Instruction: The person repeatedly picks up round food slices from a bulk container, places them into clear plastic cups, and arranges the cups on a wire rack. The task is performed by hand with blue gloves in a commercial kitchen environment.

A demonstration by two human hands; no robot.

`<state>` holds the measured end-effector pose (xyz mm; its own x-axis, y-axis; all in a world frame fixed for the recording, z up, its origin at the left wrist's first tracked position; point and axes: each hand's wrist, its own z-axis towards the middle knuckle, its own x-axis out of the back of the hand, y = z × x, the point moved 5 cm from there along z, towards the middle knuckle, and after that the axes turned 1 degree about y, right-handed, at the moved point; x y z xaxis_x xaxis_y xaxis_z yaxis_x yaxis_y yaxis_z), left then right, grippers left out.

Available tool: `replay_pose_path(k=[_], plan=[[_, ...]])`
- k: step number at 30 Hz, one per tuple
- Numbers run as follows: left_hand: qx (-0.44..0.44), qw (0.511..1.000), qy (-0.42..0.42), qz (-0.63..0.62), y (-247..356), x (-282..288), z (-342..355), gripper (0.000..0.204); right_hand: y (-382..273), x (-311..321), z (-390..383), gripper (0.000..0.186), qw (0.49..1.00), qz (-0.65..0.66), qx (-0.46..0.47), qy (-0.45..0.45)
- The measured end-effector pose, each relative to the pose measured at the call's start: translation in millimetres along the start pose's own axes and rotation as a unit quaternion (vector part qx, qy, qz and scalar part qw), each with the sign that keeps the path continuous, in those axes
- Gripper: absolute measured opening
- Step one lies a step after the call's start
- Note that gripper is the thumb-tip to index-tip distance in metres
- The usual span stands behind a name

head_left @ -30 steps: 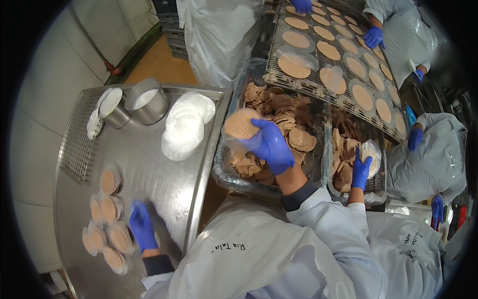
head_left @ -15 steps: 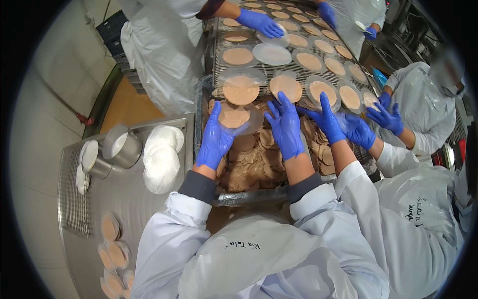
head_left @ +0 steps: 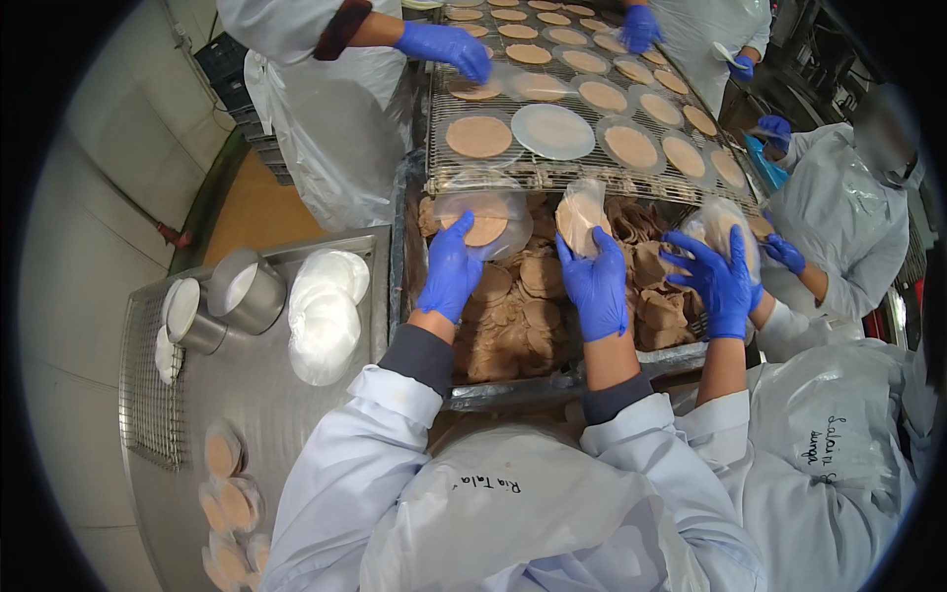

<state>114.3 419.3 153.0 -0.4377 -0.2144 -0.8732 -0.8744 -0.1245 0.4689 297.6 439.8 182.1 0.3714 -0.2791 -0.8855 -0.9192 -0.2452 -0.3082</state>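
Observation:
In blue gloves, both my hands are over a bin (head_left: 513,393) of heaped brown-pink meat patties, at the end of a wire mesh conveyor (head_left: 552,178). My left hand (head_left: 447,274) is closed on the edge of a round pale meat patty (head_left: 481,227) with a clear paper disc around it. My right hand (head_left: 594,288) grips another patty (head_left: 580,215), tilted up, its paper disc standing above it. Rows of similar patties, most on clear discs, lie on the conveyor; a bare-looking whitish disc (head_left: 552,131) is among them.
On the left, a steel table (head_left: 252,434) bears a pile of white paper discs (head_left: 322,321), steel pots (head_left: 247,288), a wire rack (head_left: 148,395) and stacked patties (head_left: 237,503). A co-worker's gloved hands (head_left: 715,281) hold a patty close on my right. Another co-worker's hand (head_left: 444,47) reaches over the conveyor.
The patties on the conveyor have shifted toward me. My right hand has taken a patty from the belt's end; my left still has its patty. The far-left co-worker's hand has moved left.

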Motion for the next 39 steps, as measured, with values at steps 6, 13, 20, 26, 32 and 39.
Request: replay_pose_path(k=[6, 13, 20, 26, 32, 39], plan=[[0.029, 0.991, -0.099, -0.086, 10, -38, -16, 0.065, 17, 17, -10, 0.038, 0.996, -0.007, -0.088, -0.033], [0.031, 0.987, -0.113, -0.109, 13, -47, -10, 0.076, 26, 16, -20, 0.041, 0.986, -0.081, -0.121, -0.086], [-0.016, 0.994, -0.094, -0.046, 15, -50, -7, 0.058, 4, -17, -7, 0.055, 0.980, -0.153, -0.035, -0.127], [0.012, 1.000, 0.000, 0.028, 4, -11, -1, 0.045, -2, -21, 34, 0.047, 0.985, -0.106, -0.041, -0.133], [0.017, 1.000, 0.011, 0.020, 22, 31, -35, 0.050, 6, -13, 33, 0.040, 0.987, -0.049, -0.038, -0.150], [0.045, 0.997, -0.058, -0.019, 18, -7, -56, 0.051, 22, -46, -35, 0.046, 0.946, -0.242, 0.066, -0.207]])
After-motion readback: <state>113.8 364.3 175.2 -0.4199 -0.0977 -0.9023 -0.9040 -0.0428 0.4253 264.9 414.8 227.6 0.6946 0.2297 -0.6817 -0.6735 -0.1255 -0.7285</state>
